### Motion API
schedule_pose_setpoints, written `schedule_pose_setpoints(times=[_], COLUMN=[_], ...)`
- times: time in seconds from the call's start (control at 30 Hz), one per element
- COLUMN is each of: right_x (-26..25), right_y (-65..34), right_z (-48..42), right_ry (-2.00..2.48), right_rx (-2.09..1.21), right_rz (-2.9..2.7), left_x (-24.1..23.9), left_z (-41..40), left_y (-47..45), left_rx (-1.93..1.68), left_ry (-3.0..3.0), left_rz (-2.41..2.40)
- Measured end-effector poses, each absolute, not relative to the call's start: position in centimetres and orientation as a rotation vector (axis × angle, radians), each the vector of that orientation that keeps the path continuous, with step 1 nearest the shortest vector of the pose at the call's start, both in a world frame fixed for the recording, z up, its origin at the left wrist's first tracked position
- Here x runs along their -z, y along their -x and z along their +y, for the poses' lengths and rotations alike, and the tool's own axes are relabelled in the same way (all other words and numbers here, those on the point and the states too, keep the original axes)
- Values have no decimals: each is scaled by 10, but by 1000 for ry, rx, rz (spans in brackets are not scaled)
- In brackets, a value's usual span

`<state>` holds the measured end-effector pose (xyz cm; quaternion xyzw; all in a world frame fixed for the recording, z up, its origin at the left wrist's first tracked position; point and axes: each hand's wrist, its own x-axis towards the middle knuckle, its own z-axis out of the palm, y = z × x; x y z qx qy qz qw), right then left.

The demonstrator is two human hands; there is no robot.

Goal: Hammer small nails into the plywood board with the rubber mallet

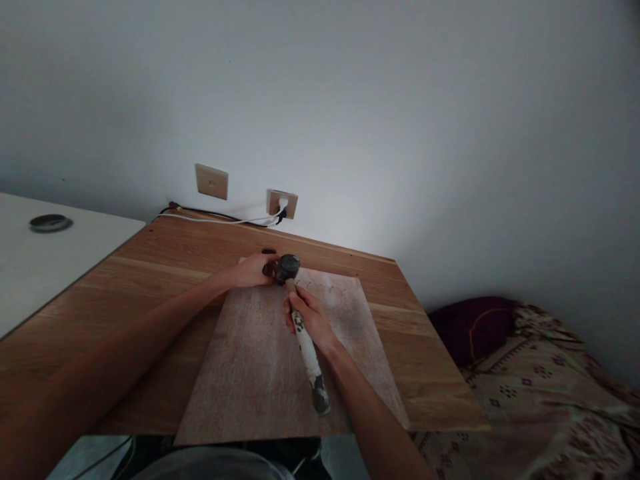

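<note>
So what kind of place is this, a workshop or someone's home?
Probably a room in a home: a wooden desk below a wall socket, and a patterned blanket with a dark cushion beside it. The right hand grips a hammer there.

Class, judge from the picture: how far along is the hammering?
Done: the board lies flat on the table. In hand: the right hand grips the hammer, its head beside the left hand. Left: nothing driven in shows, so it looks early.
</note>
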<state>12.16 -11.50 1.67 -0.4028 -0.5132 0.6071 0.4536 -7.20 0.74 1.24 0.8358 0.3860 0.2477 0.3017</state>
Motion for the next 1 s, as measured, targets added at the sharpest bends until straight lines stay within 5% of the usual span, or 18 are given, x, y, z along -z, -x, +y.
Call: schedule_pose_setpoints(times=[0.5, 0.73, 1.0], right_x=[-36, -35, -36], right_y=[-141, -163, -160], right_z=[-115, -106, -106], right_ry=[967, 1064, 1049], right_rx=[-1262, -1039, -1136], right_rz=[-989, -737, -680], left_x=[-25, -37, -23], left_z=[-6, -62, -83], left_y=[58, 17, 0], left_rx=[-694, -517, -605], left_ry=[-2367, -2884, -3083], left_rz=[1009, 264, 166])
